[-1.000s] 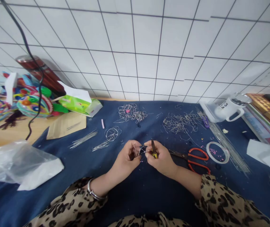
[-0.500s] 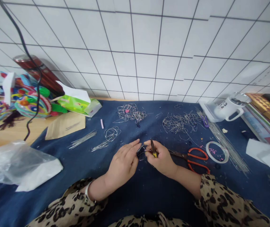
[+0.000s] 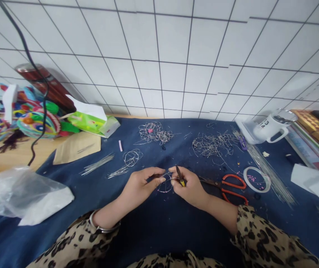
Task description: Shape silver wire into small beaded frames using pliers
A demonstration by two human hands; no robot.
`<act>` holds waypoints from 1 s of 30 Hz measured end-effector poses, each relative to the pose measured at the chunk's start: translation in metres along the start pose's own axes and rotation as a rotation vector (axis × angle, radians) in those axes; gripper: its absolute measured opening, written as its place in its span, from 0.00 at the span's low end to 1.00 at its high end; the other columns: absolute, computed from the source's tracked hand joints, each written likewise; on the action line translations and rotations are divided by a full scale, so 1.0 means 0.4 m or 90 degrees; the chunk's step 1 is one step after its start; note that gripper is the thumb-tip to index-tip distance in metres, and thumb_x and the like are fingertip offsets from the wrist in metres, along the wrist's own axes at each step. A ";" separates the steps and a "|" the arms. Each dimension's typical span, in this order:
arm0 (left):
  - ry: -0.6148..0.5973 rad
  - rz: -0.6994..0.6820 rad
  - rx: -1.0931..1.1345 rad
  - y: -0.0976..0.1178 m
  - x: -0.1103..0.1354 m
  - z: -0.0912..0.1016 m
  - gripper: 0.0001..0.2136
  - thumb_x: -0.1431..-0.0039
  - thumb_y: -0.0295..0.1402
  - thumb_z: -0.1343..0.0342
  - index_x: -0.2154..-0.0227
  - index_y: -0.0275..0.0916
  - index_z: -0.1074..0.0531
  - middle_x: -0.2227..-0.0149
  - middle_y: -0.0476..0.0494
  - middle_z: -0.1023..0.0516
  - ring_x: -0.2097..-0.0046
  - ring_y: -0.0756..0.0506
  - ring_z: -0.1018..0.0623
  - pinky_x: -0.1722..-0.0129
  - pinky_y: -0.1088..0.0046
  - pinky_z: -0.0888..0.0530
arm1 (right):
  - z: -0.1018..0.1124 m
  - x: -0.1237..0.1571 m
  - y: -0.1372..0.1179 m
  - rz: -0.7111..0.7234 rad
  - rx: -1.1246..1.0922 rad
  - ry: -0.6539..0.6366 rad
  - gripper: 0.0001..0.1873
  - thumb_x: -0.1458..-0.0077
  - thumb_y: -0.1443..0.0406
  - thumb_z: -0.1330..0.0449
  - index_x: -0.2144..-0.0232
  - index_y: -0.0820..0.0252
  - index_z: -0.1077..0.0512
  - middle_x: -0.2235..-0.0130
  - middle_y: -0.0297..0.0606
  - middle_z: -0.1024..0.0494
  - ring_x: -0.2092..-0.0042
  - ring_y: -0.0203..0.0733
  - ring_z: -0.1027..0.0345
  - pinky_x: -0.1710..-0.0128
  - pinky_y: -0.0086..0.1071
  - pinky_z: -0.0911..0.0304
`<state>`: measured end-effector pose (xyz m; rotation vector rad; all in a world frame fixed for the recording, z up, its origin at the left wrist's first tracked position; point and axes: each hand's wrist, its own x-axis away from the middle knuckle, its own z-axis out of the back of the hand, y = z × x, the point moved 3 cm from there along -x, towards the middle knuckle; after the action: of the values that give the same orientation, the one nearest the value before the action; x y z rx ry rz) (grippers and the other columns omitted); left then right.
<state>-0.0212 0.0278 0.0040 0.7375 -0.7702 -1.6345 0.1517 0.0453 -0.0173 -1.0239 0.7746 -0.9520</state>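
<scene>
Between my hands is a thin bent wire piece (image 3: 165, 191) with small pinkish beads along its lower curve. My left hand (image 3: 139, 188) pinches its left side between thumb and fingertips. On the right, my right hand (image 3: 191, 189) grips the wire's other side with thumb and forefinger. That same hand also holds small pliers (image 3: 179, 175), dark jaws pointing up and a bit of yellow handle showing; the rest is hidden in the palm. Red-handled scissors (image 3: 233, 186) lie just right of my right hand, blades partly behind it.
Tangled wire heaps (image 3: 214, 144) and a wire coil (image 3: 132, 158) lie on the blue cloth (image 3: 148, 230). A round dish of pink beads (image 3: 256, 180) sits beside long straight wires (image 3: 277, 184). A white mug (image 3: 274, 126) stands back right; a plastic bag (image 3: 22, 195) lies left.
My left hand has turned from flat, outstretched fingers to a pinch on the wire piece, exposing more of its beaded curve. My right hand and the pliers stay almost in place.
</scene>
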 end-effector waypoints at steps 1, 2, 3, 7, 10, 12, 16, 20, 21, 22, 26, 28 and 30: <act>0.003 -0.011 -0.006 0.003 0.000 0.003 0.11 0.45 0.35 0.45 0.59 0.42 0.26 0.61 0.43 0.21 0.61 0.43 0.23 0.61 0.69 0.28 | -0.001 0.000 -0.001 0.002 0.001 -0.004 0.17 0.52 0.70 0.46 0.57 0.57 0.33 0.70 0.30 0.30 0.71 0.32 0.36 0.67 0.26 0.37; 0.005 -0.031 -0.023 0.006 0.001 0.004 0.10 0.44 0.34 0.46 0.59 0.41 0.26 0.62 0.43 0.21 0.61 0.43 0.23 0.61 0.69 0.29 | -0.002 0.000 -0.002 0.005 0.004 -0.007 0.17 0.52 0.70 0.46 0.57 0.57 0.33 0.70 0.30 0.30 0.71 0.33 0.36 0.67 0.26 0.37; 0.009 -0.059 -0.051 0.009 0.004 0.004 0.10 0.43 0.33 0.46 0.59 0.41 0.26 0.62 0.42 0.21 0.61 0.43 0.23 0.61 0.68 0.30 | -0.003 0.000 -0.003 0.008 0.007 -0.009 0.17 0.52 0.70 0.46 0.57 0.57 0.33 0.70 0.30 0.30 0.70 0.33 0.36 0.67 0.26 0.37; 0.025 -0.171 -0.174 0.010 0.019 -0.006 0.11 0.43 0.31 0.47 0.58 0.41 0.27 0.59 0.40 0.22 0.58 0.40 0.24 0.57 0.63 0.33 | -0.008 -0.001 -0.007 0.024 0.021 -0.010 0.17 0.52 0.71 0.47 0.58 0.56 0.32 0.72 0.30 0.31 0.71 0.33 0.37 0.67 0.26 0.38; 0.042 -0.183 -0.166 0.007 0.019 -0.008 0.12 0.43 0.30 0.47 0.56 0.42 0.28 0.57 0.40 0.22 0.57 0.40 0.25 0.56 0.63 0.34 | -0.005 -0.001 -0.010 0.041 0.035 0.002 0.17 0.52 0.71 0.47 0.57 0.56 0.32 0.71 0.31 0.30 0.70 0.34 0.36 0.65 0.27 0.38; 0.055 -0.166 -0.115 0.007 0.012 -0.005 0.11 0.42 0.30 0.48 0.56 0.41 0.28 0.57 0.41 0.23 0.55 0.41 0.26 0.55 0.64 0.33 | -0.001 -0.001 -0.014 0.053 0.051 0.008 0.17 0.52 0.71 0.47 0.58 0.56 0.32 0.70 0.31 0.30 0.69 0.34 0.36 0.64 0.28 0.38; 0.045 -0.152 -0.082 0.012 0.004 0.000 0.09 0.41 0.30 0.50 0.60 0.41 0.26 0.63 0.42 0.22 0.59 0.43 0.26 0.58 0.66 0.32 | 0.002 0.000 -0.026 0.072 0.076 -0.013 0.15 0.52 0.72 0.48 0.61 0.56 0.31 0.69 0.32 0.29 0.68 0.35 0.36 0.63 0.28 0.39; 0.046 -0.102 -0.023 0.012 0.002 0.019 0.06 0.45 0.32 0.44 0.65 0.41 0.24 0.67 0.44 0.22 0.64 0.44 0.25 0.62 0.69 0.32 | 0.000 0.001 -0.032 0.082 0.082 -0.037 0.16 0.53 0.72 0.48 0.60 0.55 0.31 0.69 0.32 0.29 0.67 0.35 0.36 0.63 0.28 0.39; 0.027 -0.063 0.026 0.009 -0.001 0.022 0.06 0.46 0.33 0.44 0.67 0.41 0.24 0.69 0.45 0.22 0.66 0.45 0.25 0.64 0.71 0.32 | -0.001 0.001 -0.032 0.088 0.085 -0.043 0.17 0.53 0.72 0.48 0.59 0.55 0.32 0.69 0.32 0.29 0.67 0.35 0.36 0.63 0.28 0.39; -0.013 -0.007 0.094 0.004 -0.004 0.021 0.06 0.45 0.34 0.45 0.69 0.39 0.25 0.71 0.46 0.23 0.69 0.47 0.26 0.67 0.72 0.32 | -0.002 0.002 -0.033 0.098 0.088 -0.049 0.17 0.52 0.72 0.48 0.59 0.55 0.32 0.69 0.32 0.29 0.67 0.35 0.36 0.63 0.28 0.39; -0.139 0.193 0.427 -0.018 -0.012 0.000 0.09 0.44 0.37 0.45 0.69 0.35 0.28 0.76 0.47 0.26 0.76 0.50 0.28 0.73 0.74 0.30 | -0.001 0.004 -0.035 0.138 0.099 -0.060 0.17 0.52 0.72 0.47 0.58 0.55 0.32 0.69 0.33 0.31 0.66 0.36 0.36 0.62 0.29 0.39; -0.146 0.230 0.519 -0.026 -0.016 -0.011 0.10 0.44 0.37 0.45 0.68 0.34 0.29 0.77 0.47 0.27 0.77 0.51 0.29 0.75 0.76 0.31 | 0.000 0.004 -0.034 0.135 0.093 -0.059 0.18 0.52 0.71 0.47 0.58 0.55 0.32 0.69 0.33 0.31 0.67 0.36 0.36 0.62 0.30 0.39; -0.150 0.250 0.575 -0.034 -0.017 -0.022 0.10 0.44 0.37 0.45 0.66 0.34 0.30 0.77 0.46 0.27 0.77 0.52 0.29 0.76 0.77 0.31 | 0.001 0.003 -0.031 0.122 0.081 -0.056 0.17 0.52 0.71 0.47 0.58 0.55 0.31 0.70 0.32 0.31 0.68 0.35 0.36 0.63 0.29 0.38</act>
<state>-0.0208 0.0357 -0.0115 0.9307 -1.7524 -0.9770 0.1489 0.0418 -0.0058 -0.8582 0.7152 -0.7763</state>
